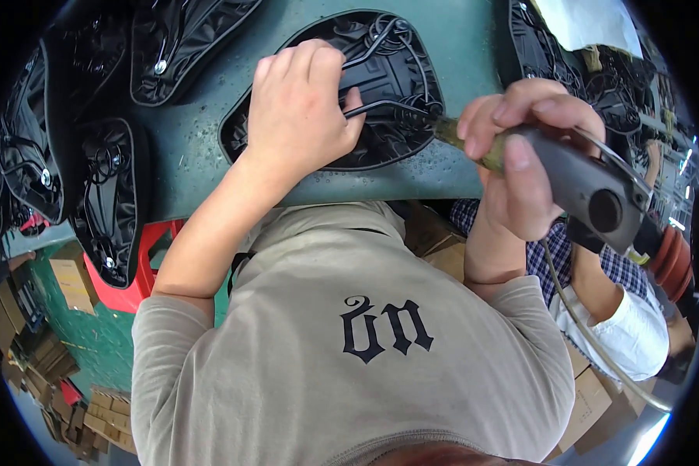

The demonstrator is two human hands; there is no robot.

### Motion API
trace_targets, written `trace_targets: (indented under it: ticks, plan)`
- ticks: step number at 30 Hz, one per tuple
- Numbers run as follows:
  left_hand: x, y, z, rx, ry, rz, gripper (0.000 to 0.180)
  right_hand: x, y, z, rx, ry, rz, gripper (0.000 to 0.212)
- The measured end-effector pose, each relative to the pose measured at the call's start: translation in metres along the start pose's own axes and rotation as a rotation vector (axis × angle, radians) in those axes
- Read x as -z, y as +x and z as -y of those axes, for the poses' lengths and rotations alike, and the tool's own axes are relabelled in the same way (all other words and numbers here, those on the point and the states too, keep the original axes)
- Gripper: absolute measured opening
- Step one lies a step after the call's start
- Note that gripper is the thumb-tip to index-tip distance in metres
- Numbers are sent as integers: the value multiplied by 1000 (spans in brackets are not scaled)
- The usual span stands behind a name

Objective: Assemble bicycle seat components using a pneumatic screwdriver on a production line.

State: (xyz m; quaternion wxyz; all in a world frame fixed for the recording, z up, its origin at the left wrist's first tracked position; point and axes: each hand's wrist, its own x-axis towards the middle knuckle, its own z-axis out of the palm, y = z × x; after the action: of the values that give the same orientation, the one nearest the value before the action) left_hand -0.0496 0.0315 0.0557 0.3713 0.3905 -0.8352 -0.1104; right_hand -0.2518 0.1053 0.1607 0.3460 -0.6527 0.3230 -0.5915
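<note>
Saddle underside (380,85) (half hidden) | left hand (299,105) pressing it | right hand (520,147) grip holding driver (590,190)

At upper centre, the left hand (299,105) presses down on an upturned black bicycle saddle (388,85) lying on the green workbench (210,147), fingers by its wire rails. At right, the right hand (520,155) grips a dark powered screwdriver (590,190), its tip apparently touching the saddle's underside. More black saddles (105,202) lie at upper left; a co-worker's checked sleeve (544,256) shows lower right.
</note>
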Motion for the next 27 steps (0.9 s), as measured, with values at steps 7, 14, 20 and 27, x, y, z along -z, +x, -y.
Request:
trace_targets:
  ticks: [7,14,20,27]
  plan:
    - [1,-6,-1,-3,-19,-15,41,3,-5,-10,67,100,-18,26]
    - [2,-1,7,20,0,19,42,12,3,11,116,67,-31,41]
    - [30,9,4,13,-74,63,45,51,-23,26,74,-41,-290,38]
    - [114,32,-19,-58,-9,194,39,45,-40,-46,-130,-147,-453,26]
